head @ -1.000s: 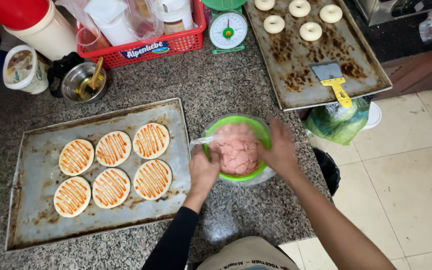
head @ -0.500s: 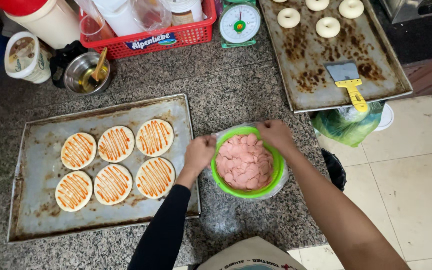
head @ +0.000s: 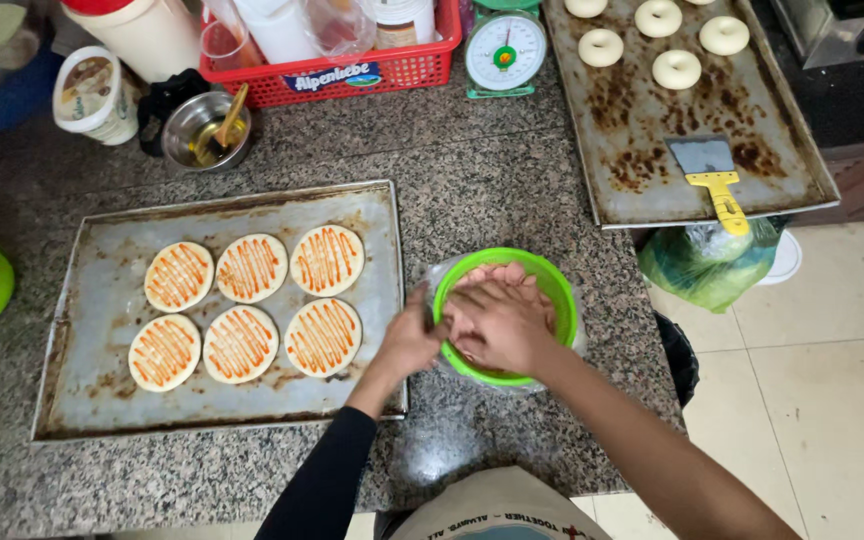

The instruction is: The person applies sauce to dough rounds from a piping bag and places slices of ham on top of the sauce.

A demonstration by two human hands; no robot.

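Reaching into green bowl [head: 552,285] of pink sliced meat [head: 500,274] at 3 o'clock of baking tray [head: 102,300] on granite surface [head: 472,190]. Right hand [head: 497,325] spread over meat, fingers' grip impossible to tell. Left hand [head: 412,340] holding bowl's 9 o'clock rim, fingers curled.

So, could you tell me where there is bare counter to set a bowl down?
Bare granite lies between the sauced-dough tray and the red basket, and below the green bowl near the counter's front edge. The back row by the scale is crowded.
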